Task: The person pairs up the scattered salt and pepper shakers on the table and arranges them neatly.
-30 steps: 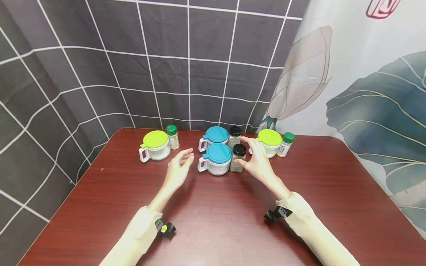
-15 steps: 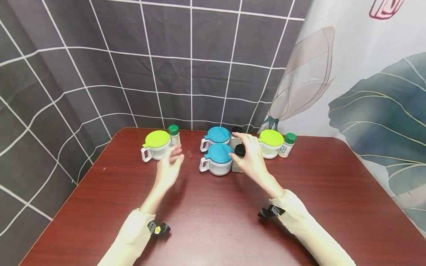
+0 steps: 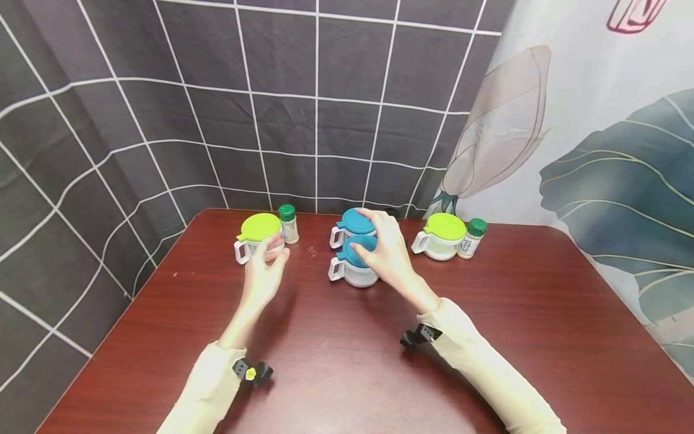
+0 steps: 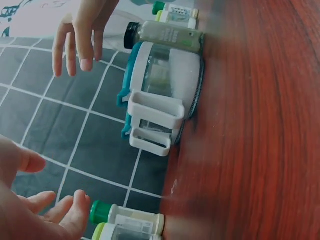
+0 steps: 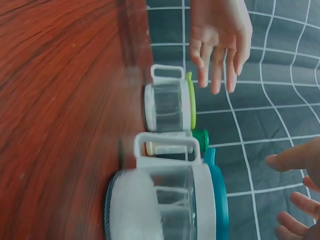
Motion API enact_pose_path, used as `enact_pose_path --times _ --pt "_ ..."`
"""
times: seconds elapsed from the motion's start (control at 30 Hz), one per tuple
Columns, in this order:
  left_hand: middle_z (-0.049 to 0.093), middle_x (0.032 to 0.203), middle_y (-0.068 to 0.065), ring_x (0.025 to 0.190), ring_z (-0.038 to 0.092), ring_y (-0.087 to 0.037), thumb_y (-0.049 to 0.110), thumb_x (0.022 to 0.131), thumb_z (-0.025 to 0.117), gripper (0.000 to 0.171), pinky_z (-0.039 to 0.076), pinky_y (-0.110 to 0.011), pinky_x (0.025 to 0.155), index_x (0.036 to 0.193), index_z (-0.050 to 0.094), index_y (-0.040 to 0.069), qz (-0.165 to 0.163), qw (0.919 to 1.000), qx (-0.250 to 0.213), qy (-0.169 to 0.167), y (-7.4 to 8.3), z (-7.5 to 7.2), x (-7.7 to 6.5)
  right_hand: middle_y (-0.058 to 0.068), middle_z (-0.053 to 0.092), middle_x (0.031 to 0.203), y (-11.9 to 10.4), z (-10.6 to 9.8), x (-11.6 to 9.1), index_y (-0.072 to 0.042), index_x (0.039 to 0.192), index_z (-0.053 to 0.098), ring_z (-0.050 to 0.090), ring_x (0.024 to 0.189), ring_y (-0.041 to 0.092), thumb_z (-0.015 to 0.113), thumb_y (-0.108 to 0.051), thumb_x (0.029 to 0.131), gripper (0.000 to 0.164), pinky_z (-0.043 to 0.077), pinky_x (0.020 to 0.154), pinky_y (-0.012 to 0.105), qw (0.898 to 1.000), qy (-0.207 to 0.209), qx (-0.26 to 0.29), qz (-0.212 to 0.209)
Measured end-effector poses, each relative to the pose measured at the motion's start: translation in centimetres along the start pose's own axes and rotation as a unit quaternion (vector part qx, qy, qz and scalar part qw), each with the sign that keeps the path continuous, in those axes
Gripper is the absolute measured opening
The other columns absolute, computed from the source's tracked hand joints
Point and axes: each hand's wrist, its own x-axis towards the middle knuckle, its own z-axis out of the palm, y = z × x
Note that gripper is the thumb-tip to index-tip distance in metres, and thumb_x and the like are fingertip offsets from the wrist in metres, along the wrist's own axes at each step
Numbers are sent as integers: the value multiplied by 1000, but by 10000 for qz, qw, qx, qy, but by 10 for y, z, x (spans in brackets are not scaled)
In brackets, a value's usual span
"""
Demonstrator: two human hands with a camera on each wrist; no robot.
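My left hand [image 3: 262, 274] hovers in front of the left green-lidded seasoning jar [image 3: 262, 226], its fingers loosely bent around nothing. The right wrist view shows a gap between that hand and the jar. My right hand [image 3: 391, 253] is over the front blue-lidded seasoning jar [image 3: 360, 274], thumb and fingers spread apart. In the right wrist view, its fingers [image 5: 292, 157] stay clear of the blue lid [image 5: 220, 200]. Behind the front jar is a second blue-lidded jar [image 3: 355, 221]. A black-capped spice bottle [image 4: 172, 37] stands beside them, mostly hidden by my right hand in the head view.
A green-capped spice bottle [image 3: 289, 226] stands beside the left green-lidded jar. Farther right are another green-lidded jar [image 3: 443, 232] and green-capped bottle [image 3: 472, 239]. Everything stands near the back of the reddish-brown table [image 3: 336, 361], before a grey gridded cloth [image 3: 276, 132].
Both hands have moved left: the left from the middle gap to before the left green-lidded jar, the right from the black-capped bottles to over the blue-lidded jars. The containers keep their places.
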Motion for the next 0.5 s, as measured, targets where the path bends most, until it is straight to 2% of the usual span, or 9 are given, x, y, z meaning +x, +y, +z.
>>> enact_pose_path --times 0.23,0.5 --pt "58 132 -20 112 62 -37 12 94 57 44 46 -45 99 136 49 2 -29 9994 231 251 0 -11 1 13 60 121 -10 15 11 -8 131 53 54 109 30 79 -9 74 62 43 94 42 9997 -25 231 -96" --pt "58 134 -18 113 61 -35 8 92 55 42 44 -44 99 134 52 1 -77 9983 262 518 -2 -20 3 10 64 116 -27 30 22 -8 128 55 60 104 26 77 -9 76 57 47 92 37 9972 303 618 -307"
